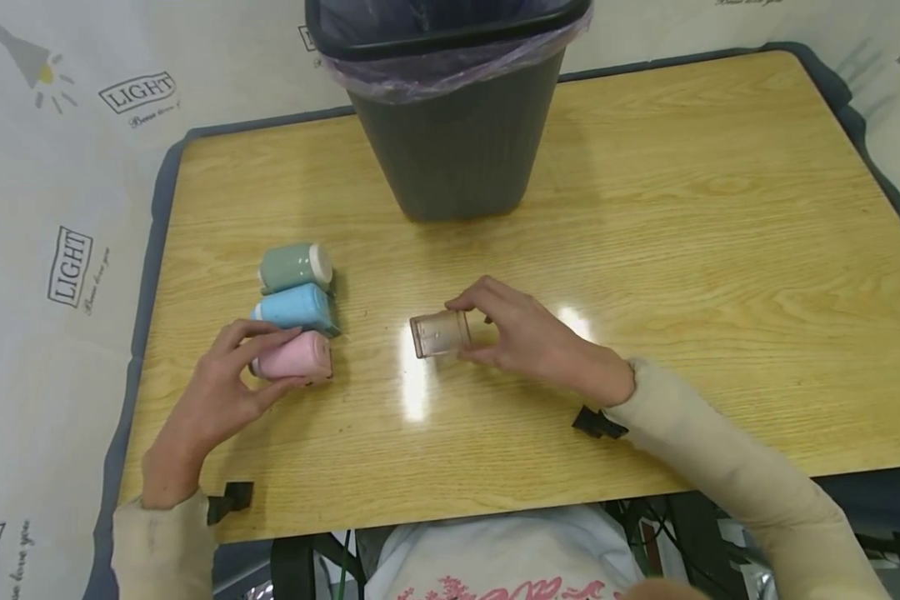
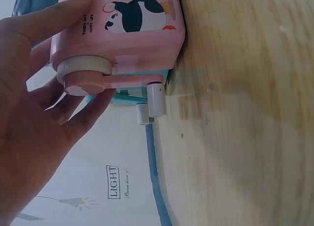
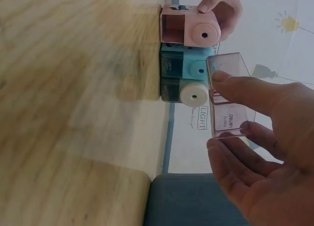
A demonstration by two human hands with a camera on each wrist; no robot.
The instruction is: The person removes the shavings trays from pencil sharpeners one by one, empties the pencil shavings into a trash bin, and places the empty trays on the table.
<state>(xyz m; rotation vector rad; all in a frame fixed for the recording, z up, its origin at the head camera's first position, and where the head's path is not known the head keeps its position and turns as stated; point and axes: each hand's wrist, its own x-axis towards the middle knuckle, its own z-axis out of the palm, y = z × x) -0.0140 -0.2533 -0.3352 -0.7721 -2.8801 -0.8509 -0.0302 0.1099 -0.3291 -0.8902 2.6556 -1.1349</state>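
A pink crank pencil sharpener with a panda print stands at the left of the table. My left hand grips it, fingers on one side and thumb on the other. In the right wrist view, the drawer opening of the pink sharpener shows beside its round pencil-hole front. Out over the middle of the table, my right hand holds a clear, pinkish shavings drawer between thumb and fingers. Beside the pink sharpener are a blue sharpener and a green sharpener, side by side in a row.
A dark grey trash bin lined with a purple bag stands at the back middle of the wooden table. Printed white sheeting surrounds the back and left edges. The person sits at the front edge.
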